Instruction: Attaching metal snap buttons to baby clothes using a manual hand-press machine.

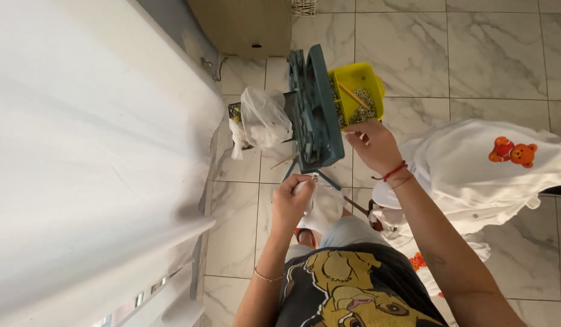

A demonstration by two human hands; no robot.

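My left hand (291, 200) is closed on a piece of white fabric (323, 209) held over my lap, pinching something small and metallic at its top edge. My right hand (372, 144) reaches forward with fingers bent to the edge of a yellow tray (360, 77) that holds small metal rings and a wooden stick (353, 95). I cannot tell whether the fingers hold anything. Between both hands stands a dark teal stool-like stand (315, 109) with thin legs. A red string bracelet circles my right wrist.
A white plastic bag (265, 118) sits in a dark basket left of the stand. A pile of white garments with an orange bear print (480, 163) lies on the marble floor at right. A white-sheeted bed (81, 151) fills the left. A beige cabinet (244, 24) stands behind.
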